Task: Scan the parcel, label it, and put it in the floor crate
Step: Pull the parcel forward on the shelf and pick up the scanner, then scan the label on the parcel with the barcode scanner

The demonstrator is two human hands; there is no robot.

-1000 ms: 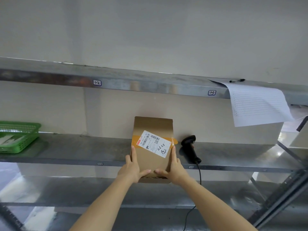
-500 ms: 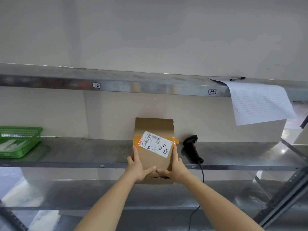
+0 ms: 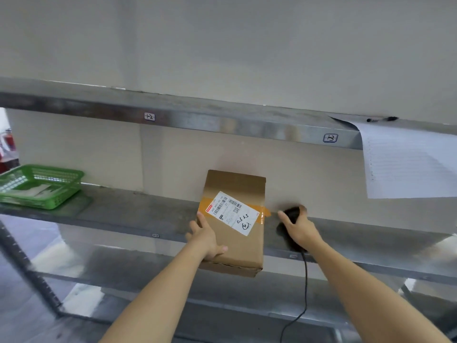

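Now reaching for the scanner.
Right hand (image 3: 300, 231) curls over scanner (image 3: 291, 215), grip uncertain; parcel (image 3: 235, 246) sits just left of it on the shelf (image 3: 123, 214), clamped by left hand (image 3: 206, 237), label (image 3: 233, 212) up.

Green basket (image 3: 42, 185), hanging lined paper (image 3: 408, 162)

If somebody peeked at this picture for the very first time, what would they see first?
Probably the brown cardboard parcel in the middle, sticking out over the front edge of the metal shelf, with a white label on top. The left hand holds its side while the right hand grips a black scanner just to its right. A bright green basket sits far left on the same shelf.
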